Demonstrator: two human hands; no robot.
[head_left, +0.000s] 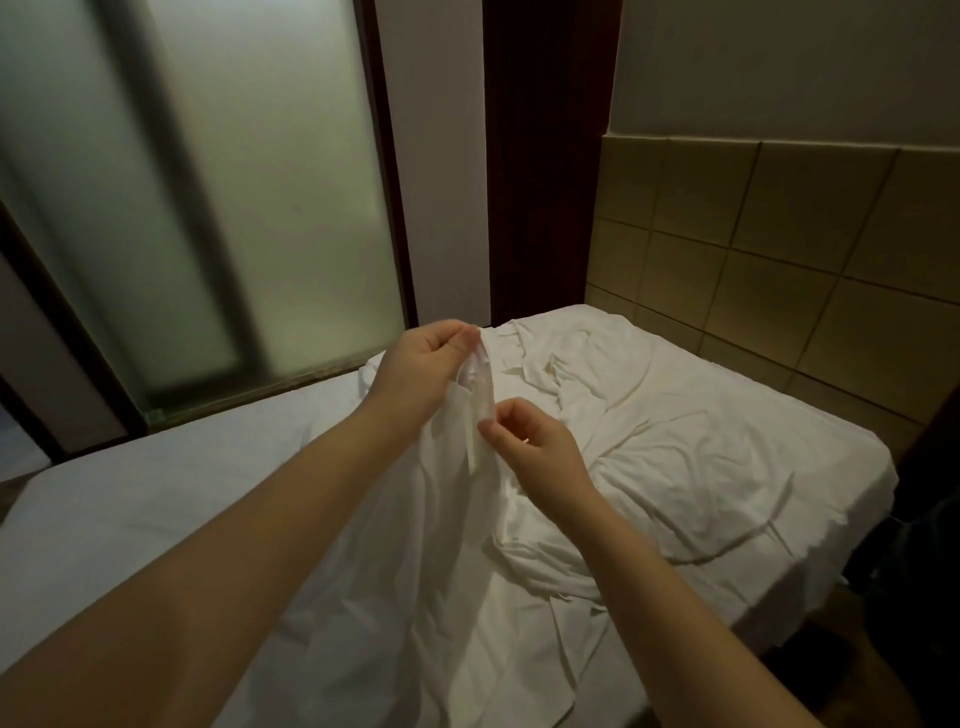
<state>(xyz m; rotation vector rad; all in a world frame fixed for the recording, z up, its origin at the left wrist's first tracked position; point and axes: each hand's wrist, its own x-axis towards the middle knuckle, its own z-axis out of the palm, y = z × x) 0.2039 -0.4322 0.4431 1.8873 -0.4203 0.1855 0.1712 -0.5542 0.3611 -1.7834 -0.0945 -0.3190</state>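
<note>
A crumpled white sheet (649, 452) lies over the bed (130, 499). Part of it is lifted above the mattress in a hanging fold (475, 410). My left hand (421, 369) pinches the top of that fold between thumb and fingers. A little lower and to the right, my right hand (530, 441) pinches the same edge of cloth. Both forearms reach in from the bottom of the view. The lifted cloth drapes down between my arms toward the near edge of the bed.
A frosted glass partition (218, 197) with a dark frame runs along the bed's left side. A padded tan headboard (779, 249) covers the wall at the right. A dark doorway (545, 156) stands behind the bed. Dark floor (857, 649) shows at the lower right.
</note>
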